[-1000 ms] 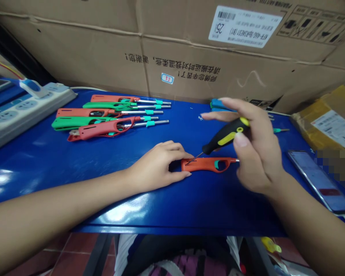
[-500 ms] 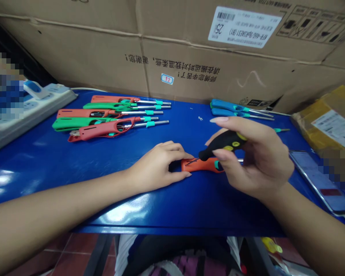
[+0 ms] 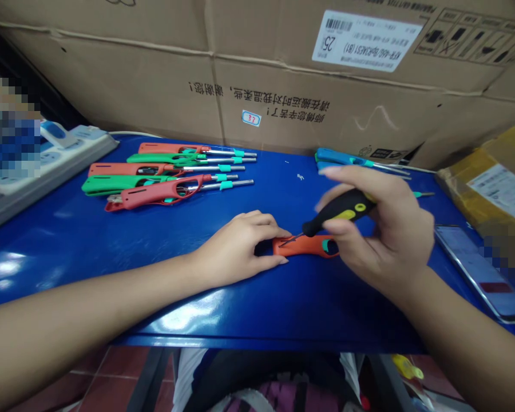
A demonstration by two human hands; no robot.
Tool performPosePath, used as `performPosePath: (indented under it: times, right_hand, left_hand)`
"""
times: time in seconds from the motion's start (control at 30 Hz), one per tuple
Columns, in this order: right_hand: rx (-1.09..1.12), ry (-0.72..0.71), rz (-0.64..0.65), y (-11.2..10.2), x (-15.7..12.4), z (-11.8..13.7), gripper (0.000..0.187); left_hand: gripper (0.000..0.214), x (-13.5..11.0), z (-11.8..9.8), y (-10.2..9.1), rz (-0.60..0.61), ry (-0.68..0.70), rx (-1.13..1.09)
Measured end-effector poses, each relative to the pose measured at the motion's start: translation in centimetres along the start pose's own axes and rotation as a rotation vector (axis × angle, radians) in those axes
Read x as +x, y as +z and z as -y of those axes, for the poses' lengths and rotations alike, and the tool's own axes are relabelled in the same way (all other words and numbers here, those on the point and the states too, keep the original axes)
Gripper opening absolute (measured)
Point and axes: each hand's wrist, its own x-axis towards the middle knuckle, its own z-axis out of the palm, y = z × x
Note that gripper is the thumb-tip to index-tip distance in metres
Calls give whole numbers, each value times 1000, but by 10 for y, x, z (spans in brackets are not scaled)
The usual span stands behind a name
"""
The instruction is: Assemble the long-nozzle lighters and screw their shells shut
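Note:
An orange long-nosed lighter [image 3: 308, 246] lies on the blue table in front of me, its metal nozzle hidden behind my right hand. Thumb and fingers of my left hand [image 3: 244, 243] grip the end of its handle and hold it against the tabletop. My right hand [image 3: 381, 229] holds a black and yellow screwdriver [image 3: 341, 212] by the handle, tilted down to the left. The thin shaft's tip meets the handle of the lighter near my left fingertips; whether it sits in a screw I cannot tell.
Several orange and green lighters [image 3: 150, 183] lie at the back left. Blue lighters [image 3: 343, 155] are at the back right. A phone [image 3: 476, 269] and a taped box [image 3: 484, 177] are on the right, a power strip [image 3: 81, 143] on the left. A large carton [image 3: 154, 74] stands behind.
My right hand has turned the screwdriver handle; its fingers have shifted on it, with the tip still at the lighter. My left hand keeps its hold. The view has moved very slightly.

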Motion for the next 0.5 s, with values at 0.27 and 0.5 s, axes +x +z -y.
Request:
performPosePath:
  times: [0.27,0.5]
  right_hand:
    - [-86,19,-53,-1,1,0,38]
    - [218,65,191,-5,2,-1,51]
  left_hand:
    - [29,-1,0,0,1,9,8]
    - [28,0,-2,-1,26,1,10]
